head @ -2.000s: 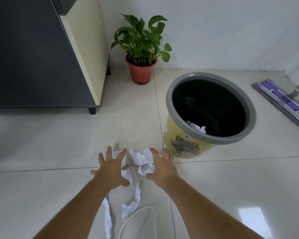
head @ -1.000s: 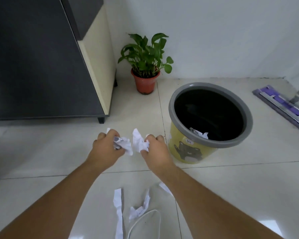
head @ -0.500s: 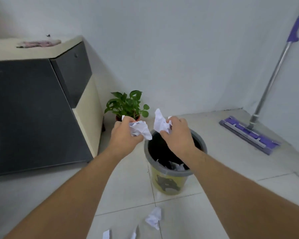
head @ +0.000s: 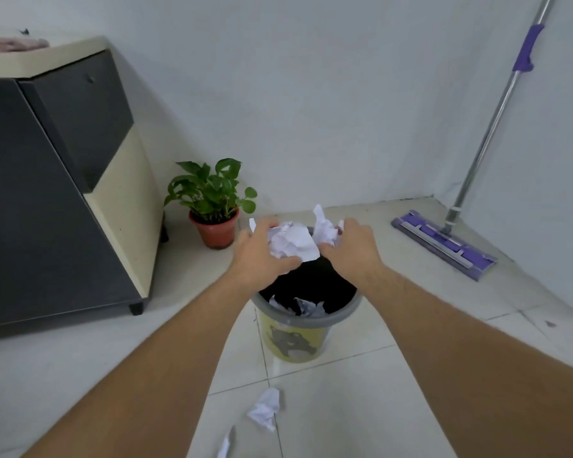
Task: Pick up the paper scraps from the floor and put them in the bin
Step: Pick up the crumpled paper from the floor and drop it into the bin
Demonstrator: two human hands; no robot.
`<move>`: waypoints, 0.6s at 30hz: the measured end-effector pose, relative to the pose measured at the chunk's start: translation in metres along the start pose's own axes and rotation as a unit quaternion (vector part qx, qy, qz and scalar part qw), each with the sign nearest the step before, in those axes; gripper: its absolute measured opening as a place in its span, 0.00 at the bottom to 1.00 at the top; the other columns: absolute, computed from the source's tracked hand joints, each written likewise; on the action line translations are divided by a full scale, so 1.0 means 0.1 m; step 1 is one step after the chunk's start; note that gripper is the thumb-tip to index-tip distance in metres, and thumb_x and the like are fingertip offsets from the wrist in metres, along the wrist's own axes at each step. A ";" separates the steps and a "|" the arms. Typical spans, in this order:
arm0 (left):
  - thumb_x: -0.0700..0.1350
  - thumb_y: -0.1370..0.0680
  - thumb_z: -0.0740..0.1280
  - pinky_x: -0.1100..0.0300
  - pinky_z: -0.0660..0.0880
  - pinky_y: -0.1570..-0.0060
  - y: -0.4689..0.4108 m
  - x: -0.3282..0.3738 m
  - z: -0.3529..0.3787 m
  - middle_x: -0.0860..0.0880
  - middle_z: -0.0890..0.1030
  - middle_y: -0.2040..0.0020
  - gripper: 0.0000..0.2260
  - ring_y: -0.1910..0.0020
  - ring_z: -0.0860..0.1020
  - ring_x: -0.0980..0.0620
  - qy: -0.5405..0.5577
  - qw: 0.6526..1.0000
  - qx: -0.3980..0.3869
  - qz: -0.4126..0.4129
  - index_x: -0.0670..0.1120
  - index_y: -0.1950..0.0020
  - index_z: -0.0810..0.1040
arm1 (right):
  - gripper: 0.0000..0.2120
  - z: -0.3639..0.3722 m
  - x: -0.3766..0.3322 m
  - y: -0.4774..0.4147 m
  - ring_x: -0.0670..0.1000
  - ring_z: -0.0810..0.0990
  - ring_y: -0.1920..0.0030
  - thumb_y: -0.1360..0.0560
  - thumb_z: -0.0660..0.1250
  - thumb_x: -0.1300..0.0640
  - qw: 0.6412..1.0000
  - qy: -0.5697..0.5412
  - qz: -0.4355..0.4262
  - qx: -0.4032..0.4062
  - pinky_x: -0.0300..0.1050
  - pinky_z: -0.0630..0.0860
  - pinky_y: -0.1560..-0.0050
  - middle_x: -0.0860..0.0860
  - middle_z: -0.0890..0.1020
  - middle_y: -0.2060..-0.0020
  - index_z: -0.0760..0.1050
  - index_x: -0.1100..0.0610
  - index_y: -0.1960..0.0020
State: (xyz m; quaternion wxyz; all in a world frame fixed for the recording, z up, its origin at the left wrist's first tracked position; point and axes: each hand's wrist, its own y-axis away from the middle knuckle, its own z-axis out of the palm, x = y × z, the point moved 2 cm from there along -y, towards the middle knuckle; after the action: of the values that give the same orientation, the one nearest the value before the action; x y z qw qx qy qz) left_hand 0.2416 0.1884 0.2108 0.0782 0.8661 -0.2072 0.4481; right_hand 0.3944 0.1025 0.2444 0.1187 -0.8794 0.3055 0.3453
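Both my hands hover over the yellow bin [head: 293,338] with its grey rim and black inside. My left hand [head: 258,256] holds a crumpled white paper scrap [head: 290,242] above the opening. My right hand [head: 353,247] holds a second white scrap [head: 323,228] beside it. Several scraps [head: 306,307] lie inside the bin near its front wall. A crumpled scrap [head: 265,408] lies on the floor tiles in front of the bin, and a thin strip [head: 225,446] lies at the bottom edge of the view.
A potted green plant [head: 214,206] stands left of the bin by the wall. A dark cabinet with a cream side [head: 57,193] fills the left. A purple flat mop [head: 444,242] leans in the right corner.
My hands closed on scraps on the floor, rose with them and now hold them together over the bin's opening. The view has lifted from the floor toward the wall.
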 end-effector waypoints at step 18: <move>0.56 0.30 0.75 0.55 0.72 0.47 0.98 -1.75 -0.45 0.42 0.66 0.29 0.36 0.42 0.73 0.46 -0.121 0.965 -0.037 -0.229 0.53 0.26 0.64 | 0.10 1.46 0.09 0.92 0.47 0.76 0.49 0.23 0.64 0.50 0.974 0.033 -0.218 -0.049 0.45 0.75 0.50 0.47 0.76 0.47 0.76 0.51 0.43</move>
State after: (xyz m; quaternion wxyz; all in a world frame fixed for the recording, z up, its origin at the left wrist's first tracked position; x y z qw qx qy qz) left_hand 0.0759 0.1652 0.0908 0.1855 0.9346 -0.0279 0.3024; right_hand 0.2648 0.0874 0.1315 0.1375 -0.9404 0.0930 0.2966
